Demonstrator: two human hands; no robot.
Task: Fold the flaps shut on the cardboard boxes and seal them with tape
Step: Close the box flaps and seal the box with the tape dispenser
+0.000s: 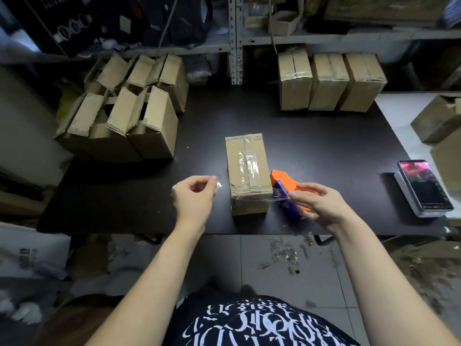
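A small cardboard box lies in the middle of the black table, flaps folded shut, with clear tape running along its top seam and down its near end. My left hand hovers left of the box and pinches a small scrap of clear tape between thumb and fingertips. My right hand is right of the box, fingers over the orange and blue tape dispenser, pinching the loose tape end that stretches to the box's near corner.
Several open-flapped boxes crowd the table's left rear. Three taped boxes stand at the right rear under metal shelving. A phone rests on a stand at the right edge. Tape scraps litter the floor.
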